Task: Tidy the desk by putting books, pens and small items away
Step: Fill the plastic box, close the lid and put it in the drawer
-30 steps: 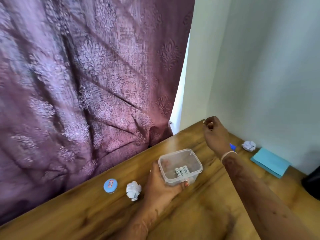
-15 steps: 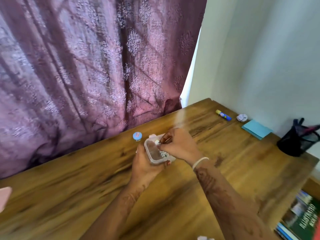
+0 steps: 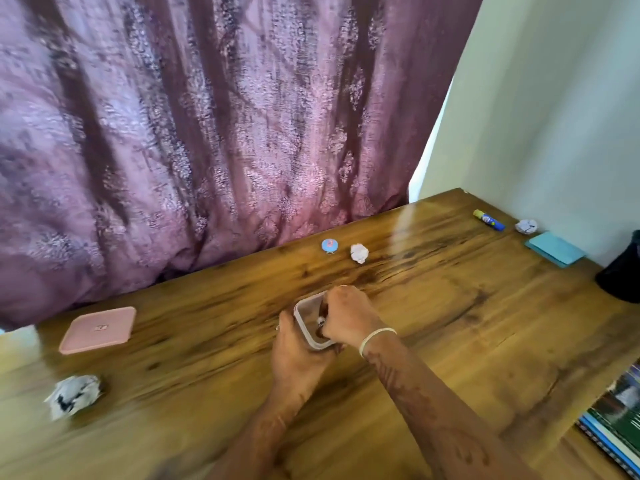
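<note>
— Where's the box?

— In my left hand (image 3: 294, 355). It grips the clear rectangular plastic tub (image 3: 304, 318) round its near wall, mouth up, over the middle of the wooden desk (image 3: 450, 323). I can't tell whether the tub's base touches the wood.

— And your right?

— My right hand (image 3: 349, 320) is curled over the tub's open mouth, fingertips dipped inside. Something small and white shows in there, but I can't tell whether I'm pinching it or have let it go.

— What goes in next?

— I'd guess the blue glue stick with the yellow cap (image 3: 489, 220). It lies well to the right of the tub and beyond it, close to the wall, so my right hand is the nearer one. Its long axis runs aslant, the yellow cap pointing to the far left and the blue end to the near right. From the tub it lies more across my reach than along it, so I'd likely take it round the middle.

— Anything closer?

— A round blue cap (image 3: 329, 245) and a small crumpled white paper ball (image 3: 359, 252) sit side by side just beyond the tub.

— The lid?

— The flat pink square lid (image 3: 98, 329) lies well to the tub's left. That's my left hand's side, but that hand is busy.
</note>
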### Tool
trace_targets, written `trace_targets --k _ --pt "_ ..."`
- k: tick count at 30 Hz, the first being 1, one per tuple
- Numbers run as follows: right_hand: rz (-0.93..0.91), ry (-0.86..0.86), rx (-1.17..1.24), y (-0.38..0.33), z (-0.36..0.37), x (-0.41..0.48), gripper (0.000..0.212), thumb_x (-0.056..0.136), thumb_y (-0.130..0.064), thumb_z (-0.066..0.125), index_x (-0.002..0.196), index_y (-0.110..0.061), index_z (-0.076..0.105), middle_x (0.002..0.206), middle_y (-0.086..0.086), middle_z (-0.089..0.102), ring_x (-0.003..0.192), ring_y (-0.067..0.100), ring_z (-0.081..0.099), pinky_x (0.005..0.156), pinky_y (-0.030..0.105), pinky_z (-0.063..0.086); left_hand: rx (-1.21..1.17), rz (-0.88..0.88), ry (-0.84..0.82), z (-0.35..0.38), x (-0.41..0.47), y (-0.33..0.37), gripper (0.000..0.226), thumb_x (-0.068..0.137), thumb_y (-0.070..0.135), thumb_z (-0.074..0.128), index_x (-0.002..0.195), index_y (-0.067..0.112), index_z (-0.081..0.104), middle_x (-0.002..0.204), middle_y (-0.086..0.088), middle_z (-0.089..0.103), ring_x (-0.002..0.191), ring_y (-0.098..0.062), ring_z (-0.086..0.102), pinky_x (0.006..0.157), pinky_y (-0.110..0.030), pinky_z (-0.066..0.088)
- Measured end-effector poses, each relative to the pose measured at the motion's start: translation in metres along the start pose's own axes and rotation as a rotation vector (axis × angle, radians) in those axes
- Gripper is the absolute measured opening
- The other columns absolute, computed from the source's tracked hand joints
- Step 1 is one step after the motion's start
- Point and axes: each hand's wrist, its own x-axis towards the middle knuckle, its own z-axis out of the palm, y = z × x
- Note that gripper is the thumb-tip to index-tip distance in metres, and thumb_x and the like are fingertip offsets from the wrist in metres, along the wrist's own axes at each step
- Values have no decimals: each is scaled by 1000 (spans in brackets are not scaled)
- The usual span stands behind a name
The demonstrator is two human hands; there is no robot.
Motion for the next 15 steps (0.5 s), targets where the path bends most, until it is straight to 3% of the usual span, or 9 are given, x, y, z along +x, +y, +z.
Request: trace_targets --k 3,11,15 --pt "5 -19 13 -10 7 -1 28 74 -22 70 99 -10 68 105 9 69 102 28 64 84 33 53 -7 -10 3 -10 -1 -7 81 46 28 94 113 19 49 105 9 63 98 -15 64 81 -41 55" --pt "-28 -77 25 -25 3 16 25 74 -19 70 98 -10 73 99 8 71 96 26 67 82 33 56 -51 -48 10 -23 15 -14 85 39 46 89 111 25 49 105 11 63 95 -9 64 78 -42 57" --pt "-50 -18 82 -21 -25 44 12 78 -11 67 84 -16 76 85 2 74 82 19 69 73 26 55 -98 -65 68 -28 30 -23 78 41 29 95 105 23 49 101 9 62 97 -15 64 81 -42 54"
